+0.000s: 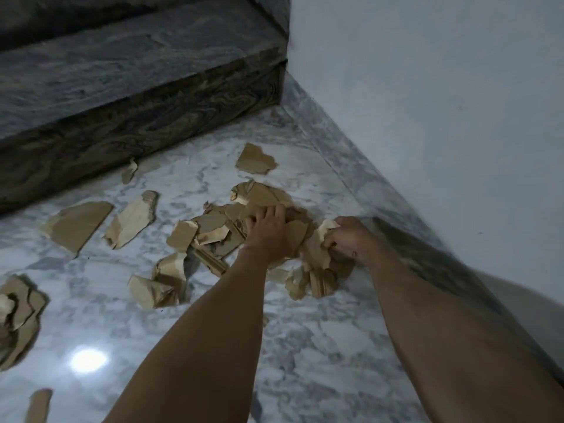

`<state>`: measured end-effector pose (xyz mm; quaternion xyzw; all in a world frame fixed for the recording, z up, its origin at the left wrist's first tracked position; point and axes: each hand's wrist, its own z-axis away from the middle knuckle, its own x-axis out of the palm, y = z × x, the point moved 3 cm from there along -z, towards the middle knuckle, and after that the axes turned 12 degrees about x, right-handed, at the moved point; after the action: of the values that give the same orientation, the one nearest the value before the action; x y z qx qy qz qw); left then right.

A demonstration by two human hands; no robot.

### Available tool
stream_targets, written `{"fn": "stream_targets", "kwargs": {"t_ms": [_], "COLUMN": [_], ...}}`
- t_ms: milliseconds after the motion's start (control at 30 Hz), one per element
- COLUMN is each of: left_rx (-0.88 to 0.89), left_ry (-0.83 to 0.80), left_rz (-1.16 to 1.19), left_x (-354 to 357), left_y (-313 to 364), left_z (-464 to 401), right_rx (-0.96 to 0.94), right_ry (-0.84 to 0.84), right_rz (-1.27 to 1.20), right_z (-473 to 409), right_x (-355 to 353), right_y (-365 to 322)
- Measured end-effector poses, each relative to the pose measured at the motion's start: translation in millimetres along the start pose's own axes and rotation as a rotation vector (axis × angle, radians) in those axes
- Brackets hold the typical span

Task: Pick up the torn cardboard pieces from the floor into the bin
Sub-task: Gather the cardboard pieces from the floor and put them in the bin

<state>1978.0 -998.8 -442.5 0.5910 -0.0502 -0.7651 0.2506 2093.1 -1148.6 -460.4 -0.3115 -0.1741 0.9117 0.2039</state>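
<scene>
Torn cardboard pieces [213, 230] are seen scattered over a white marbled floor [320, 346], with the thickest heap lying at the centre of the view. The left hand [267, 236] is laid palm-down on top of that heap, its fingers spread and pressed onto the brown sheets. Just beside it, toward three o'clock, the right hand [348, 238] is curled around a pale crumpled piece [317, 248], which is gripped between fingers and thumb. Looser pieces are found farther out: a flat piece [254, 160] at twelve o'clock from the heap, two larger sheets [76, 224] at nine o'clock, a folded clump [158, 285] at seven o'clock, and a stack [18, 312] at the left edge of the view. A dark stone step [137, 96] is set across the ten to twelve o'clock side, and a pale wall [442, 117] is met at two o'clock. A bright light reflection [88, 360] is shown on the floor at seven o'clock.
</scene>
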Motion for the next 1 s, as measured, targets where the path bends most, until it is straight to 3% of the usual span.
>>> {"fn": "stream_targets", "kwargs": {"t_ms": [133,267,400,533,600,733,1000], "left_rx": [0.019,-0.149,-0.269,-0.495,-0.505,-0.439,-0.43], "left_ry": [0.147,0.195,0.237,0.163,0.106,0.094,0.145], "left_rz": [0.326,0.652,0.602,0.324,0.245,0.355,0.369], "left_x": [-6,-30,-49,-45,-36,-23,-25], "left_y": [-10,-39,-76,-97,-106,-112,-117], "left_z": [14,26,42,49,46,40,45], "right_rx": [0.057,-0.013,-0.064,-0.071,-0.078,-0.052,-0.234], "right_ry": [-0.019,0.004,-0.047,-0.14,-0.147,-0.191,-0.019], "right_rz": [-0.074,-0.176,-0.269,-0.01,0.155,0.375,0.421], "right_z": [-3,-7,-10,-14,-13,-18,-14], "right_x": [-17,-36,-31,10,31,67,80], "right_y": [-14,-46,-86,-120,-130,-128,-134]}}
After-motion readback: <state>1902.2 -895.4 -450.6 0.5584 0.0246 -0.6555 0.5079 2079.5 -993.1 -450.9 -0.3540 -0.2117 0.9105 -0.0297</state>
